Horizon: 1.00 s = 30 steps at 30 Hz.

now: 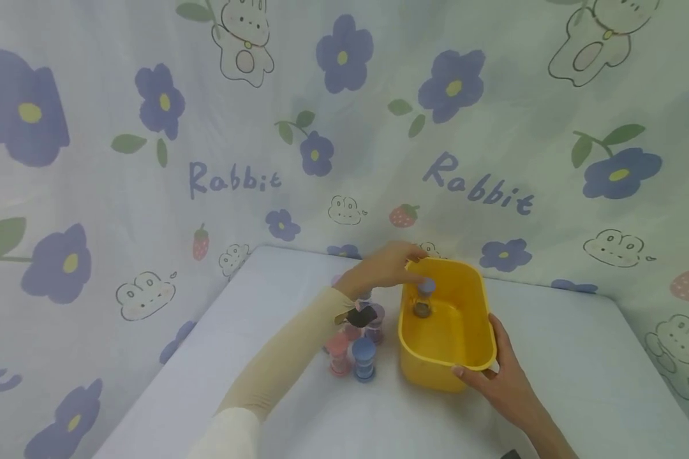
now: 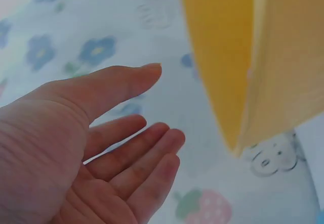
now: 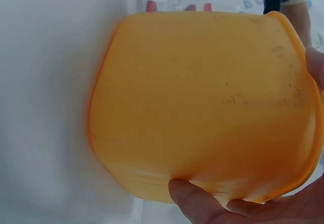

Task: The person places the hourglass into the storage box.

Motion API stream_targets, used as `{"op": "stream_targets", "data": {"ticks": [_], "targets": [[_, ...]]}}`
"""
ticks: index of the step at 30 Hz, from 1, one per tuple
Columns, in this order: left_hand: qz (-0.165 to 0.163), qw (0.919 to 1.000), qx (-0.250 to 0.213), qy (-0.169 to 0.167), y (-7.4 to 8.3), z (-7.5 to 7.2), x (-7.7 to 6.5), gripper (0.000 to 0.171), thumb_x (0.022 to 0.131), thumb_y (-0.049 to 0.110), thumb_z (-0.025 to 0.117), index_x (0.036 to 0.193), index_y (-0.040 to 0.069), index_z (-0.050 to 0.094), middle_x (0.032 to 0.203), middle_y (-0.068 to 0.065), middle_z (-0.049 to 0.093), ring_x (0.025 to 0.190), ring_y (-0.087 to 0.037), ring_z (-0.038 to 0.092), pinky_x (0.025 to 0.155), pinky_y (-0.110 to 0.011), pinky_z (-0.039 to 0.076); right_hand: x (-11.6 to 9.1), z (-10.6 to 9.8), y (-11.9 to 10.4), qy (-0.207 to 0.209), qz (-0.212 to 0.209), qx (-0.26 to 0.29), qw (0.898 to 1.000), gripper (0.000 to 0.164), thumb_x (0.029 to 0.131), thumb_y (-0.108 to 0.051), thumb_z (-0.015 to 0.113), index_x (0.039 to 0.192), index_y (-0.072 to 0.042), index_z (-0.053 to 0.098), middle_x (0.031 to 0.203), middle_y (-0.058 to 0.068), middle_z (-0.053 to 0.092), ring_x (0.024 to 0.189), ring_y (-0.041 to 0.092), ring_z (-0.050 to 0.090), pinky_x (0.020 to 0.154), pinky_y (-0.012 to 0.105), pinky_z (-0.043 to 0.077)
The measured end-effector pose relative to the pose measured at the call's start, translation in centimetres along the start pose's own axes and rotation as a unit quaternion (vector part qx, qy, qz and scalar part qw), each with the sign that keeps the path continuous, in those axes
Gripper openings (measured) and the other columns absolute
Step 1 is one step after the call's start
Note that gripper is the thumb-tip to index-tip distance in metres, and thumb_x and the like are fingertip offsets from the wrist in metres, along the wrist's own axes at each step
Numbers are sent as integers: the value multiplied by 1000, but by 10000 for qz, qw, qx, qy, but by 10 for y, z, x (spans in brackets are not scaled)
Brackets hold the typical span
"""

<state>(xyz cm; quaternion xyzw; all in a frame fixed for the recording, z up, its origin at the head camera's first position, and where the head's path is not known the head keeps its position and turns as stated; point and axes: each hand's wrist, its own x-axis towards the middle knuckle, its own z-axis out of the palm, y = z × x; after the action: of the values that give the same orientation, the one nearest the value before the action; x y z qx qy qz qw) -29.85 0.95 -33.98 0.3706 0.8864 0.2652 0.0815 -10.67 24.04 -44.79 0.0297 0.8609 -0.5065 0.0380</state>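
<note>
A yellow plastic bin (image 1: 448, 376) stands on the white table, its open top facing up. Inside, near its left wall, is a sand timer with purple caps (image 1: 427, 287). My left hand (image 1: 387, 266) reaches over the bin's left rim, just above that timer. In the left wrist view the left hand (image 2: 116, 148) holds nothing, its thumb apart from the loosely bent fingers, beside the bin's wall (image 2: 288, 57). My right hand (image 1: 502, 376) grips the bin's near right corner, thumb at the rim and fingers along the outer side; its fingers (image 3: 195, 201) press the wall.
Left of the bin, several sand timers stand close together, among them a blue one (image 1: 363, 360), a pink one (image 1: 339, 355) and a purple one (image 1: 374, 325). My left forearm partly covers this group. A rabbit-and-flower curtain (image 1: 344, 127) hangs behind the white table (image 1: 218, 344).
</note>
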Motion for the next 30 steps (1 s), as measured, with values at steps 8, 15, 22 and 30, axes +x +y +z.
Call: {"op": "stream_targets", "data": {"ticks": [8,15,22,30], "targets": [[63,9841,-1231,1277,-35,-25,-56,52,91,23,79,139,8,64,139,-10,68,127,-25,66,111,-42,54,1,-2,0,-1,-16,-18,10000,119,91,-46,77,164,-31,-16,175,16,0,155,45,22,113,61,43],[64,9472,-2185,2347,-76,-31,-93,46,89,16,81,132,7,68,131,-14,72,121,-29,70,110,-47,54,1,-3,0,7,94,-29,10000,120,90,-47,78,164,-33,-16,176,15,0,156,45,21,114,60,43],[-159,9163,-2662,2988,-110,-17,-113,44,89,12,81,129,-1,68,125,-20,73,118,-30,70,107,-42,56,2,-2,2,-18,132,19,9999,120,90,-47,78,164,-33,-15,176,15,1,156,44,22,115,60,44],[-509,9092,-2860,2981,-141,0,-119,46,89,16,82,131,3,68,130,-22,71,120,-32,70,99,-21,58,2,-2,1,17,133,-9,9999,120,90,-47,78,164,-32,-15,176,15,2,155,43,24,114,59,44]]}}
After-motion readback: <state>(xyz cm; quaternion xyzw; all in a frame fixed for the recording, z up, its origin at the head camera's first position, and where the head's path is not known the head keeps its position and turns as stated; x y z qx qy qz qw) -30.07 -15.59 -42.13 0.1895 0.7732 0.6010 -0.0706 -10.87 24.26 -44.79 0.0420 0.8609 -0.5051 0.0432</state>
